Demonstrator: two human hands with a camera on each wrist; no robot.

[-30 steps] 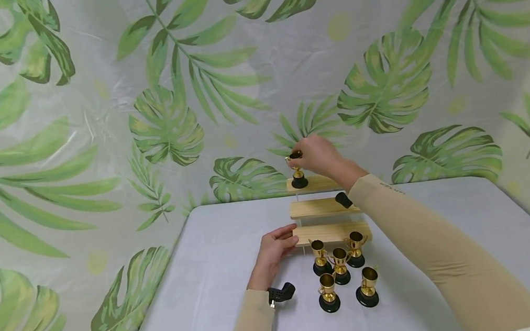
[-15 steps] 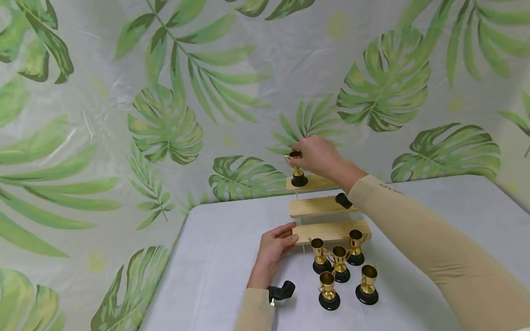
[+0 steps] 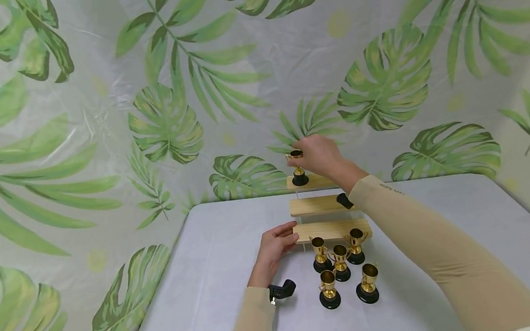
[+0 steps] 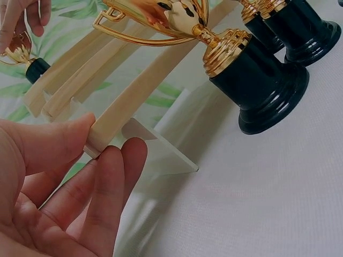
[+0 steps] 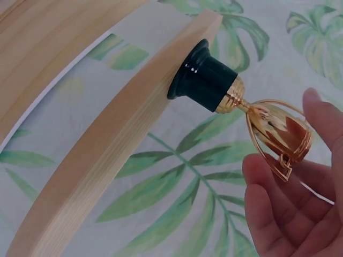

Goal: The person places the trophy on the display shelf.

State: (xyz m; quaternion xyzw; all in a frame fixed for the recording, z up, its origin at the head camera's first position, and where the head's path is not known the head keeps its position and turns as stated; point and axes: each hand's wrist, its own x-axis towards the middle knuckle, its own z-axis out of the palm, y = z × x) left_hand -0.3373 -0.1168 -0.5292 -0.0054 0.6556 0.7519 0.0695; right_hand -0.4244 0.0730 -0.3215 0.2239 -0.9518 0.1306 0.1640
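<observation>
In the head view my right hand (image 3: 319,155) is at the left end of the top shelf board (image 3: 315,182), with its fingers around the cup of a small gold trophy (image 3: 299,177). The right wrist view shows the trophy's black base (image 5: 211,80) against the board, thumb on one side of the cup and fingertips by a handle. My left hand (image 3: 272,249) pinches the left end of the lowest wooden board (image 3: 332,230), thumb on one face and fingers on the other. Close by, in the left wrist view, a trophy (image 4: 262,80) stands beside that board.
Several more gold trophies on black bases, one of them a front trophy (image 3: 329,297), stand on the white table (image 3: 218,275) before the three-tier stand. The middle board (image 3: 316,205) lies between the others. A leaf-patterned sheet (image 3: 239,83) hangs behind.
Both hands stay in place, the right at the trophy on the top board and the left on the lowest board. Only a slight shift of the whole head view shows.
</observation>
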